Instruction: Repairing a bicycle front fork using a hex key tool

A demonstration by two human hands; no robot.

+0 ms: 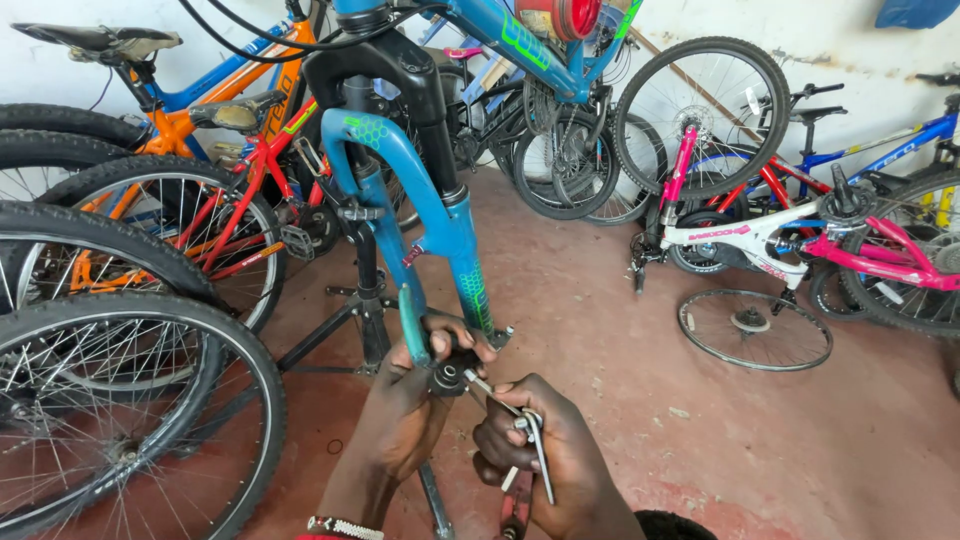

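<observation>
A blue bicycle fork [440, 210] with green patterns hangs wheel-less from a black repair stand [368, 300] at the centre. My left hand [415, 400] grips the bottom of the left fork leg, around a small black round part [447, 377] at the dropout. My right hand [545, 455] holds a set of metal hex keys [530, 435], one key reaching up to the black part. A red-handled tool [516, 508] pokes out below my right hand.
Bicycle wheels [120, 410] crowd the left side, with orange and red bikes behind. A white-and-pink bike [800, 240] lies at the right beside a loose wheel [755, 328] flat on the red floor. More bikes lean on the back wall.
</observation>
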